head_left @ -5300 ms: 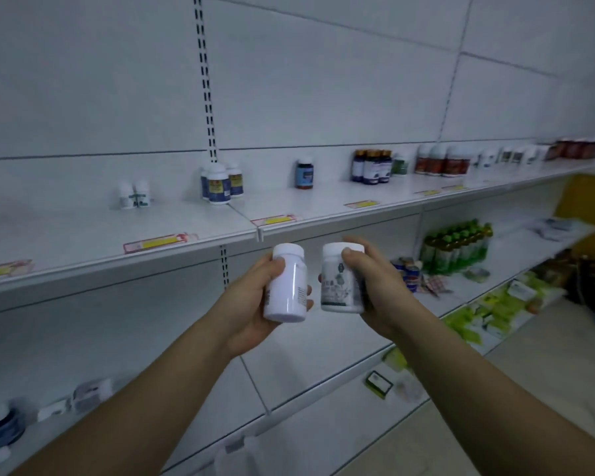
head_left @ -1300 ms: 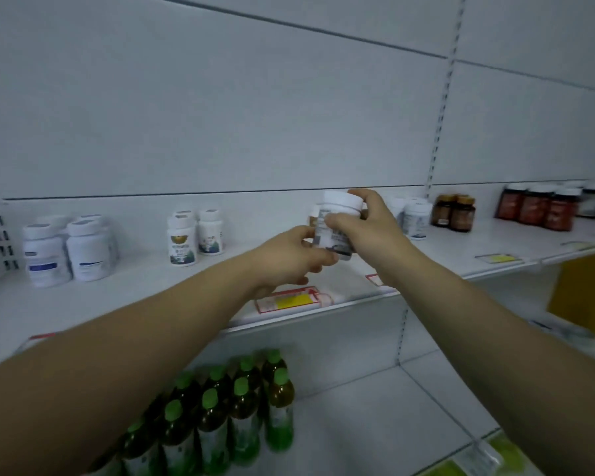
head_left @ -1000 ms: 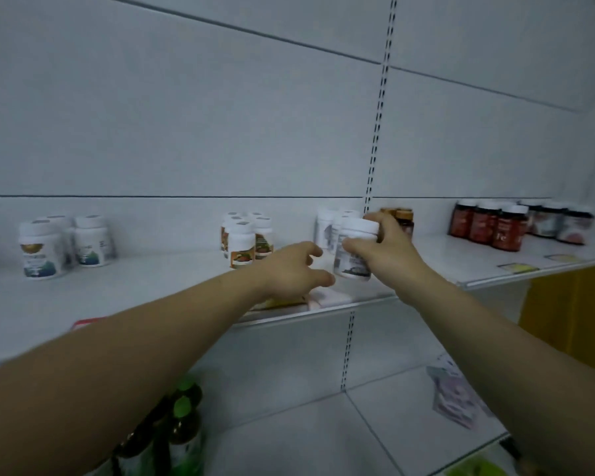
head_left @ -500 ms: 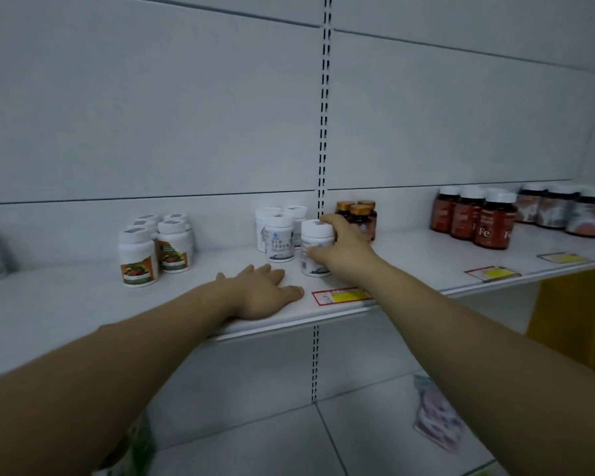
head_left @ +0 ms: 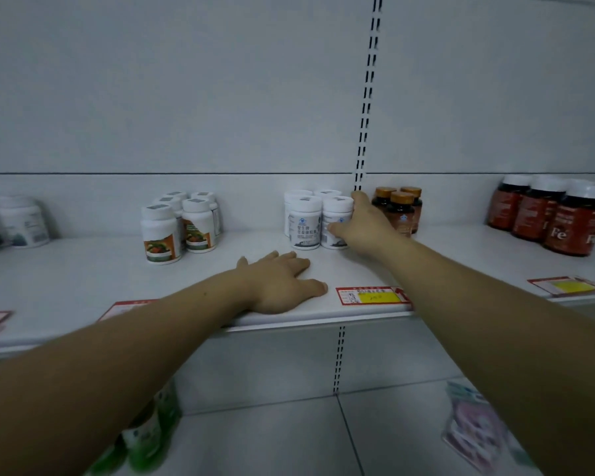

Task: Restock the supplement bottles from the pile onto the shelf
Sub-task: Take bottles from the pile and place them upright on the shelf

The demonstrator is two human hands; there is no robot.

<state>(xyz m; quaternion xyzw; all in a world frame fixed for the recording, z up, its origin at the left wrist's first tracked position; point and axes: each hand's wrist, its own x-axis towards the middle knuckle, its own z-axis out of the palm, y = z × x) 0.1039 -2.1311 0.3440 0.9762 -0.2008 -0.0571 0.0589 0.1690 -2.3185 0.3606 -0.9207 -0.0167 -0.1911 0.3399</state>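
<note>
A white supplement bottle (head_left: 335, 218) with a grey-printed label stands on the white shelf (head_left: 83, 280), in a small group of matching white bottles (head_left: 303, 221). My right hand (head_left: 364, 225) grips this bottle from its right side, thumb in front, fingers behind. My left hand (head_left: 282, 283) rests flat on the shelf surface near its front edge, fingers spread and holding nothing.
Left of the group stand white bottles with orange labels (head_left: 179, 225). Amber bottles with gold caps (head_left: 399, 207) are just right of my right hand, and dark red bottles (head_left: 547, 214) farther right. A yellow price tag (head_left: 371, 296) lies on the shelf edge. Green bottles (head_left: 145, 438) sit below.
My right hand has pushed the white bottle back beside the matching bottles and still holds it. My left hand stays flat on the shelf. The view has shifted a little to the right.
</note>
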